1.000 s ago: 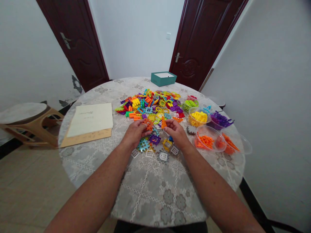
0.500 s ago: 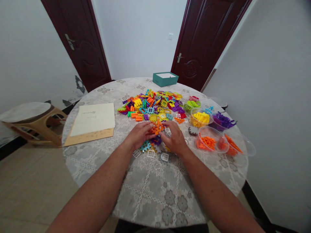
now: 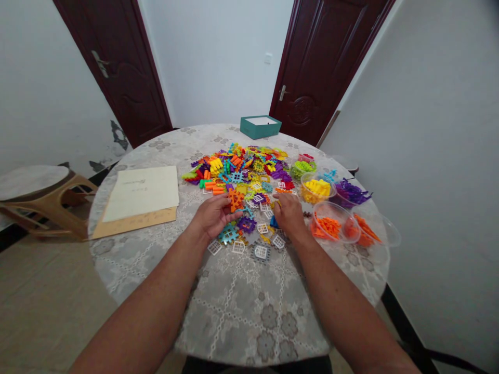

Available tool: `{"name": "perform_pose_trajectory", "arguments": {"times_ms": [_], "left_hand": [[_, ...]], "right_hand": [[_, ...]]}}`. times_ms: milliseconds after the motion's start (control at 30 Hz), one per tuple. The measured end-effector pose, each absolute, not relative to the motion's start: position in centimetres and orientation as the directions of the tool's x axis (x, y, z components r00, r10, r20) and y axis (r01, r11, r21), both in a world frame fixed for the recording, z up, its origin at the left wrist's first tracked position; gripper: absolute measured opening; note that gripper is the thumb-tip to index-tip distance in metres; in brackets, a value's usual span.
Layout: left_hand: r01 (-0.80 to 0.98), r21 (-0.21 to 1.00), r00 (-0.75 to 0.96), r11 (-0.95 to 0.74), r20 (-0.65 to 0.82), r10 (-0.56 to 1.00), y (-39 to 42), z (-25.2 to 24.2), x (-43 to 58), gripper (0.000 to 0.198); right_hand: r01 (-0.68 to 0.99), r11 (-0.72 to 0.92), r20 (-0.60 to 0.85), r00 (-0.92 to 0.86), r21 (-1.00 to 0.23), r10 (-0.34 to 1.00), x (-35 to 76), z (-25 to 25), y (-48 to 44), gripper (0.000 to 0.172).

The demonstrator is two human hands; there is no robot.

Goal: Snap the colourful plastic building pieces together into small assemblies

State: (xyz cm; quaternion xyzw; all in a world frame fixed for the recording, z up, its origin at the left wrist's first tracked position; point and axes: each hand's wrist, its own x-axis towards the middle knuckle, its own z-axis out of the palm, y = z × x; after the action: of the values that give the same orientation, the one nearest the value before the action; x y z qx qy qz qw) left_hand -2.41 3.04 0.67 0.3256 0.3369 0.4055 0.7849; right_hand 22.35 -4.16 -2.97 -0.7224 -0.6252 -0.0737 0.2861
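Two doors [image 3: 327, 47] beyond one table [image 3: 218, 322]

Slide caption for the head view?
Left hand holding an orange lattice piece, right hand over colorful loose pieces, clear tubs beyond it rightward.

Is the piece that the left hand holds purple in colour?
No, the piece in the left hand is plainly orange.

Probably a home, with panelled doors [image 3: 329, 57] (dark red), a flowered tablecloth [image 3: 234, 311] and a stool [image 3: 33, 181].
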Motion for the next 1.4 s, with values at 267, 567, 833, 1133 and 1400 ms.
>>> {"name": "perform_pose_trajectory", "arguments": {"times_ms": [267, 567, 833, 1133, 1400], "left_hand": [[-0.392, 0.796, 0.471, 0.462, -0.257, 0.844, 2.6, 0.6, -2.1, 0.025], [-0.365, 0.828, 0.464, 0.425, -0.234, 0.854, 2.7, 0.4, -2.2, 0.021], [-0.344, 0.851, 0.459, 0.398, -0.218, 0.861, 2.8, 0.0, -2.0, 0.027], [-0.359, 0.812, 0.485, 0.460, -0.259, 0.835, 2.1, 0.7, -1.8, 0.011], [-0.180, 0.896, 0.650, 0.406, -0.202, 0.732, 1.5, 0.6, -1.7, 0.027]], "right_hand": [[0.950, -0.146, 0.291, 0.228, -0.277, 0.929, 21.0, -3.7, -3.0, 0.031], [0.911, 0.005, 0.464, 0.205, -0.413, 0.862, 20.5, -1.8, -4.7, 0.022], [0.237, -0.006, 0.106, 0.455, -0.972, 0.884, 20.0, -1.4, -4.6, 0.026], [-0.079, -0.014, -0.040, 0.336, -0.997, 0.941, 18.3, -0.6, -5.1, 0.026], [0.093, -0.021, 0.002, 0.243, -0.995, 0.970, 16.7, -1.4, -5.0, 0.029]]}}
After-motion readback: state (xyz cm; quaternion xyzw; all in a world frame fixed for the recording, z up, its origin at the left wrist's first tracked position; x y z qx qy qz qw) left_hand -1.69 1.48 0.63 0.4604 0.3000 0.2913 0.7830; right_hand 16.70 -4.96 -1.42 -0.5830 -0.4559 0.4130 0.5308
